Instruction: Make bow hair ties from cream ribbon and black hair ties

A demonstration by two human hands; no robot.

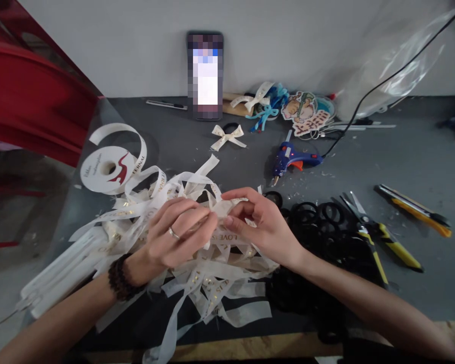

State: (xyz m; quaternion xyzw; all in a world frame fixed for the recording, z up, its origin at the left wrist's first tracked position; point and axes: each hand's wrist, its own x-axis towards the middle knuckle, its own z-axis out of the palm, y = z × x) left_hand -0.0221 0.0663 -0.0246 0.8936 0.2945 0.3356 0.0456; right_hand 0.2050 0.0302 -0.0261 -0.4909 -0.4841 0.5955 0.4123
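Note:
A white ribbon (pixel 223 208) with a sheer look is held between my two hands, above a loose pile of cut ribbon pieces (pixel 216 293) with gold lettering. My left hand (pixel 180 230), with a ring and a dark bracelet, is closed on the ribbon, its fingertips pinched together. From the other side my right hand (pixel 261 222) grips the ribbon between thumb and curled fingers, the index finger stretched along its top. Part of the ribbon is hidden behind the fingers. Black hair ties (pixel 326 227) lie heaped beside my right wrist.
A ribbon spool (pixel 93 169) stands at left. Behind are a phone (pixel 205 76), a finished bow (pixel 227 137) and a blue glue gun (pixel 288 157) with a black cord. Scissors (pixel 394 247) and a yellow utility knife (pixel 413 207) lie right. A white power strip (pixel 64 268) is lower left.

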